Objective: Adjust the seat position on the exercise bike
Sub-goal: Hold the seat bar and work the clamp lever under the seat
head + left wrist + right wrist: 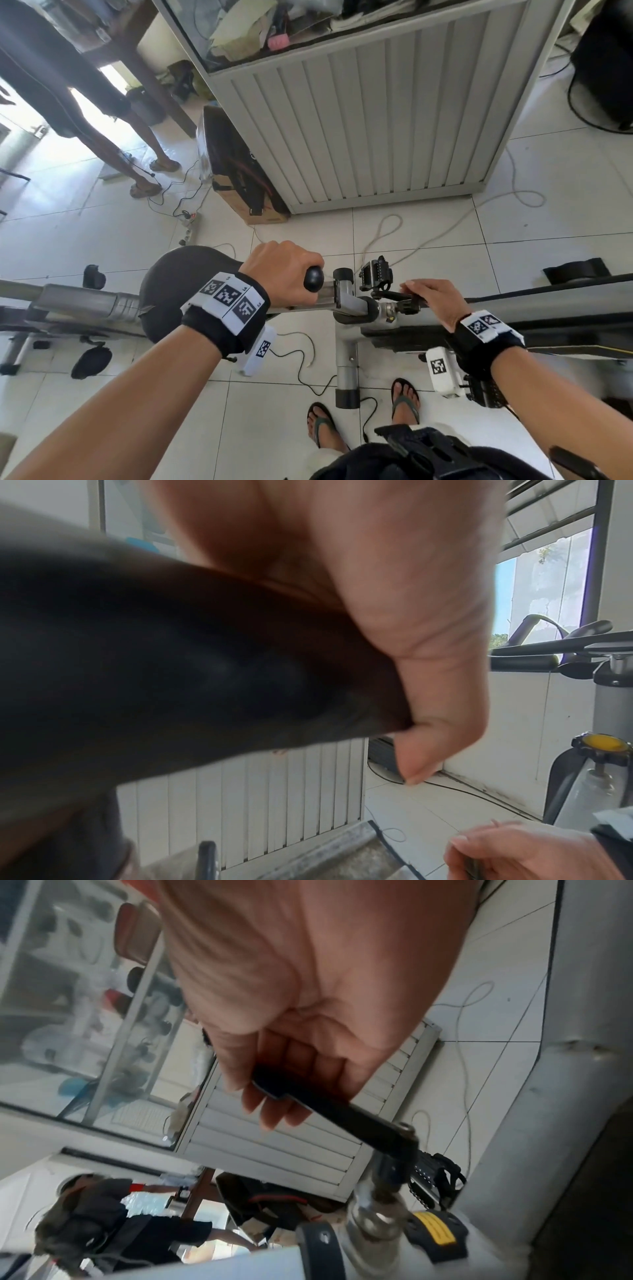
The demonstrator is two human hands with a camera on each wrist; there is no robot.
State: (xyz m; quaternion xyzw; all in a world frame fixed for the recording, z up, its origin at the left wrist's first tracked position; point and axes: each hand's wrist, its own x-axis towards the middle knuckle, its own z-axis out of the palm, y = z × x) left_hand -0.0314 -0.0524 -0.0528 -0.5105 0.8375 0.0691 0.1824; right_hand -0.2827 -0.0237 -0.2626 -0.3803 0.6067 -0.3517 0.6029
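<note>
The seat (178, 291) is gripped at its nose by the left hand (284, 274); the clamp lever (394, 295), lying along the rail, is held by the right hand (435, 301).

Cluttered home room: glass cabinet (359, 113), tiles (513, 246)

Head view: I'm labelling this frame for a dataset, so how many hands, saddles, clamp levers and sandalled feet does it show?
Hands: 2 (left hand, right hand)
Saddle: 1
Lever: 1
Sandalled feet: 4 (wearer's feet, bystander's feet)
Total: 8
</note>
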